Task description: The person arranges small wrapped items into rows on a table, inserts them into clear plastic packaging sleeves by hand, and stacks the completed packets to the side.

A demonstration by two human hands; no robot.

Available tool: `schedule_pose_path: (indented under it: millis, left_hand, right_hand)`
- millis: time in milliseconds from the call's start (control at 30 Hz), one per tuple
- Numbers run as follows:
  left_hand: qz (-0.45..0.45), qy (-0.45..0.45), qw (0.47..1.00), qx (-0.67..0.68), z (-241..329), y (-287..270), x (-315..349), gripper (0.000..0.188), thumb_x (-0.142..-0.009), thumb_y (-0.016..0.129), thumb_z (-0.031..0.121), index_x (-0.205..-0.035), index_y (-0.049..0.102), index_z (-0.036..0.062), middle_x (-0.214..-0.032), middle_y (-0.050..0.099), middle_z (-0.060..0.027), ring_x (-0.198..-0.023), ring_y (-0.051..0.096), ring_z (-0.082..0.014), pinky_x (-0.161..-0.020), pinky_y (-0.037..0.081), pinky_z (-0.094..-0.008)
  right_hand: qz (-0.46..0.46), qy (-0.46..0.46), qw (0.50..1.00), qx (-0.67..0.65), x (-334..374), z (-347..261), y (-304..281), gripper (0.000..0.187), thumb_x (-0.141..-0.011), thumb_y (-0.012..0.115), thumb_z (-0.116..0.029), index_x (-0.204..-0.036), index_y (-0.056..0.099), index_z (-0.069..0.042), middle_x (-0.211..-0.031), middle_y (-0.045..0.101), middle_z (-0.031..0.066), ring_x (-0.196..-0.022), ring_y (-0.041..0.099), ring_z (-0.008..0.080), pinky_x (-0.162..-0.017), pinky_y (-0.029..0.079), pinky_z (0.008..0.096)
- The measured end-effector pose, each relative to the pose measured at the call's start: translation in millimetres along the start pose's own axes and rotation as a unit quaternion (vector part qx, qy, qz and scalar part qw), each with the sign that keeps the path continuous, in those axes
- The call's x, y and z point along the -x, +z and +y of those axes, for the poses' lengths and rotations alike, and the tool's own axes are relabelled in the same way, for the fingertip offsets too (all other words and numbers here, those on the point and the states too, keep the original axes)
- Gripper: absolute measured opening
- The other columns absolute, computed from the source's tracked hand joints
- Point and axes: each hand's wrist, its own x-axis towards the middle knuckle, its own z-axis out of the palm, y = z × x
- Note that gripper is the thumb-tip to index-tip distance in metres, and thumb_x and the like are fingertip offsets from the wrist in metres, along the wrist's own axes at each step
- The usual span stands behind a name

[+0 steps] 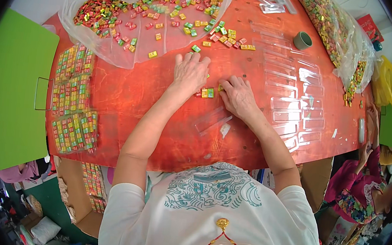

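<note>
My left hand rests on the red tabletop with its fingers curled downward. A green wrapped candy lies just beyond its fingertips; whatever is under the fingers is hidden. My right hand is closed, thumb and fingertips at a small yellow wrapped candy. Between the hands, a short row of red, yellow and green candies lies side by side. Nearer to me, an unfilled clear plastic tray lies flat, with a torn white scrap beside it.
A large clear bag spills loose candies at the back left. Filled packs line the left edge. Several clear trays lie at right, near a green cup and another candy bag. Another person is at far right.
</note>
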Motion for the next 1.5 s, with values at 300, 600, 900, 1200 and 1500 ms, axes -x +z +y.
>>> schedule_pose_path:
  millis: [300,600,900,1200,1500]
  left_hand:
    - [-0.062,0.065,0.993,0.078,-20,-5,18,0.027,-0.087,0.064,0.010,-0.113,0.067,0.0171,-0.102,0.059,-0.0075,-0.103,0.058,-0.0250,-0.083,0.038,-0.0409]
    - [-0.037,-0.009,0.998,0.043,-38,-13,54,0.030,-0.081,0.074,0.016,-0.110,0.065,0.0130,-0.099,0.056,-0.0076,-0.099,0.057,-0.0268,-0.083,0.038,-0.0425]
    - [-0.011,-0.035,0.999,0.030,-5,-25,90,0.026,-0.080,0.075,0.028,-0.098,0.066,0.0121,-0.099,0.056,-0.0099,-0.098,0.054,-0.0290,-0.085,0.038,-0.0456]
    - [0.113,-0.157,0.979,-0.059,-94,-23,41,0.030,-0.089,0.063,0.022,-0.115,0.062,0.0074,-0.106,0.058,-0.0148,-0.103,0.058,-0.0354,-0.083,0.047,-0.0517]
    - [0.058,-0.121,0.987,-0.089,-115,-7,56,0.011,-0.090,0.059,0.013,-0.098,0.062,0.0074,-0.097,0.060,-0.0132,-0.096,0.062,-0.0328,-0.078,0.050,-0.0477]
  right_hand:
    - [-0.023,-0.016,1.000,-0.005,1,0,-9,0.025,-0.088,0.068,-0.018,-0.110,0.064,-0.008,-0.096,0.057,0.0088,-0.092,0.059,0.0267,-0.078,0.043,0.0410]
    - [-0.041,-0.025,0.998,-0.051,-15,-5,-6,0.028,-0.086,0.068,-0.016,-0.113,0.063,-0.008,-0.099,0.058,0.0105,-0.094,0.059,0.0287,-0.079,0.043,0.0414]
    - [0.057,-0.062,0.993,0.084,-122,6,34,0.037,-0.086,0.066,-0.014,-0.123,0.060,-0.012,-0.102,0.057,0.0098,-0.098,0.059,0.0272,-0.080,0.043,0.0425]
    - [0.084,-0.037,0.986,0.141,-93,48,39,0.019,-0.083,0.060,-0.013,-0.102,0.064,-0.010,-0.098,0.058,0.0069,-0.094,0.058,0.0247,-0.080,0.044,0.0410]
    - [0.041,-0.011,0.998,0.034,-47,37,17,0.016,-0.087,0.064,-0.016,-0.103,0.065,-0.012,-0.095,0.056,0.0073,-0.094,0.058,0.0260,-0.079,0.042,0.0412]
